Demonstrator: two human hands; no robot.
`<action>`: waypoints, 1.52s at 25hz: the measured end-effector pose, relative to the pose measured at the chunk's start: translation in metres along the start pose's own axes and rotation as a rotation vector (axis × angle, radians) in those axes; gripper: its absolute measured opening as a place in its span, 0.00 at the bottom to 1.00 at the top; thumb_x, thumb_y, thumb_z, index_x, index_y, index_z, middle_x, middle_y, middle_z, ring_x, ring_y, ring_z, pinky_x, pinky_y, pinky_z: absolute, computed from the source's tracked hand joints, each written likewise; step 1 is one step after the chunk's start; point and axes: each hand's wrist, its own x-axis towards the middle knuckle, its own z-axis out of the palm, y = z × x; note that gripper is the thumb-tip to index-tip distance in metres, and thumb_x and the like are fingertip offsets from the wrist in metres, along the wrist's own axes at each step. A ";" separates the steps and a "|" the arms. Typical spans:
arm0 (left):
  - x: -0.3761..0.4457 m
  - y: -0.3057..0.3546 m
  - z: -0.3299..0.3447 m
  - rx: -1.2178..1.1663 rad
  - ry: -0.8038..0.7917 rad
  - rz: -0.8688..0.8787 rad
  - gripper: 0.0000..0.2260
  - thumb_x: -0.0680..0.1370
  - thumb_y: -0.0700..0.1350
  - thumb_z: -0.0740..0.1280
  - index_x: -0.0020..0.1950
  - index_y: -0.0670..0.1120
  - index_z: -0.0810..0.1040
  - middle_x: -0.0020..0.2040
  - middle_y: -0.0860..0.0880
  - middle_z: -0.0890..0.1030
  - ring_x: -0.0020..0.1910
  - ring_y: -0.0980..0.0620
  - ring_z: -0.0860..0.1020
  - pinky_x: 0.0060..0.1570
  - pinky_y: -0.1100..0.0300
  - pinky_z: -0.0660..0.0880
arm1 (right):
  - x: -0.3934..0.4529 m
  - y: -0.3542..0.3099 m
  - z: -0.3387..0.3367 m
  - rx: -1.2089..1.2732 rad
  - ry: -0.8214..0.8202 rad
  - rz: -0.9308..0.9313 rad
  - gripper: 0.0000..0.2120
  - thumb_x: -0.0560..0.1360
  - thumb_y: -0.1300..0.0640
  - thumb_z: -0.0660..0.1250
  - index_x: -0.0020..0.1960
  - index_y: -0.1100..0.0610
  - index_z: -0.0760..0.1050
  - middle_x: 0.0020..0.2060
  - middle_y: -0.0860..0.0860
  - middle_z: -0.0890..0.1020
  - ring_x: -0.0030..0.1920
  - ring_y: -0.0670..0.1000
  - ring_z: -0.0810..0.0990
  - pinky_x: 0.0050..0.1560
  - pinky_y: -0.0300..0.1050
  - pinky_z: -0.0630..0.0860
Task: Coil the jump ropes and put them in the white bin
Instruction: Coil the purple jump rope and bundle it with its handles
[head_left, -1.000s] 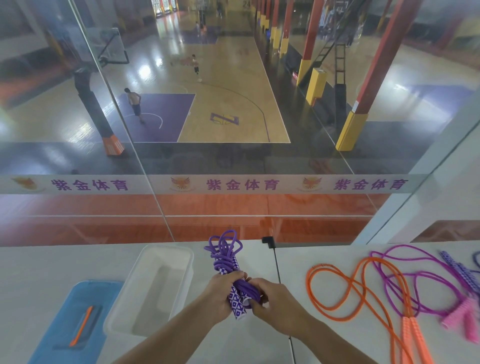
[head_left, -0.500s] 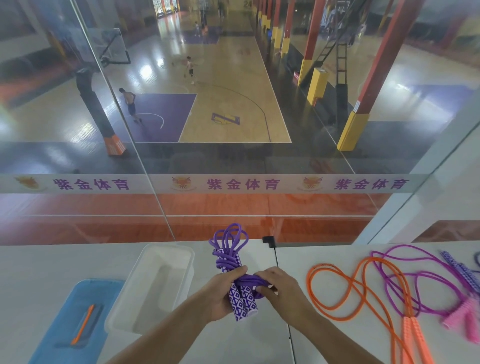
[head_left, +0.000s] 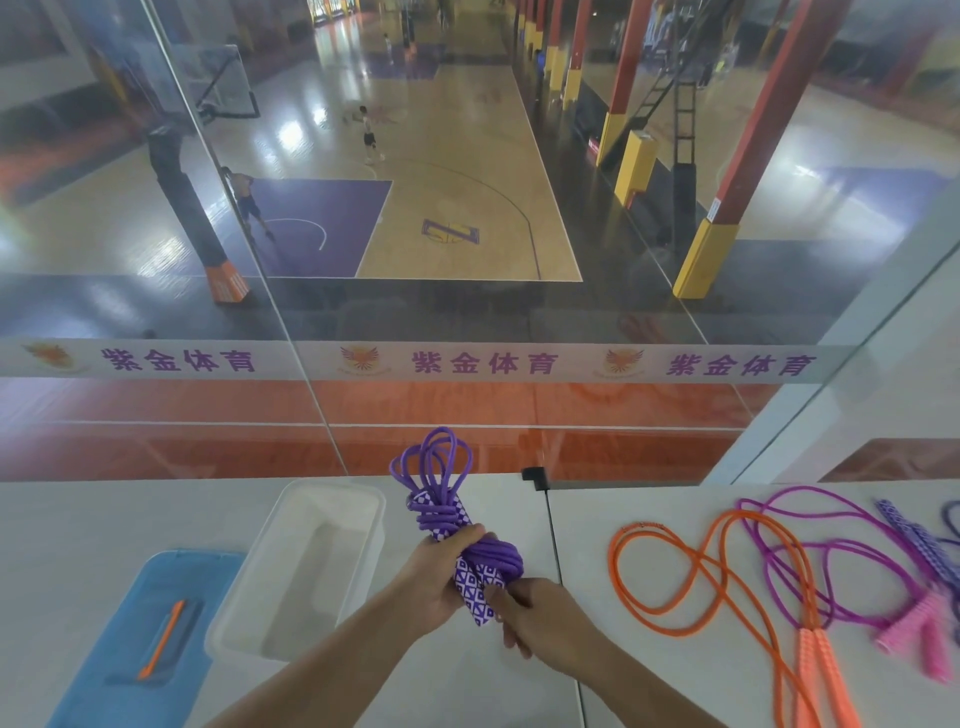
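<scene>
right hand (head_left: 545, 623) slid below purple rope bundle (head_left: 457, 530)

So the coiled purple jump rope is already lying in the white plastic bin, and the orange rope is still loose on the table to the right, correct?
Not quite. The head view shows the coiled purple jump rope held above the table by the left hand and right hand, beside the white plastic bin, not in it. The orange rope does lie loose on the right.
</scene>
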 end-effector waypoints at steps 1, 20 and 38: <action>0.002 0.000 0.000 -0.018 0.036 0.032 0.09 0.78 0.35 0.70 0.57 0.34 0.78 0.44 0.37 0.83 0.40 0.40 0.83 0.45 0.46 0.81 | 0.001 0.002 0.000 -0.079 0.026 -0.020 0.21 0.80 0.40 0.58 0.41 0.54 0.78 0.30 0.46 0.82 0.28 0.41 0.76 0.37 0.39 0.74; 0.026 0.023 -0.037 -0.091 0.279 0.220 0.03 0.77 0.30 0.67 0.50 0.33 0.78 0.38 0.37 0.85 0.35 0.40 0.82 0.41 0.48 0.81 | 0.003 0.015 -0.039 -0.111 -0.372 -0.033 0.16 0.77 0.41 0.66 0.41 0.52 0.80 0.34 0.48 0.83 0.33 0.46 0.77 0.40 0.38 0.73; 0.052 0.098 -0.224 0.629 0.464 0.119 0.09 0.70 0.35 0.68 0.49 0.39 0.73 0.36 0.43 0.78 0.36 0.44 0.79 0.38 0.52 0.76 | 0.106 -0.104 0.165 -0.042 -0.490 0.216 0.18 0.68 0.43 0.70 0.41 0.58 0.80 0.31 0.54 0.81 0.25 0.50 0.69 0.29 0.39 0.64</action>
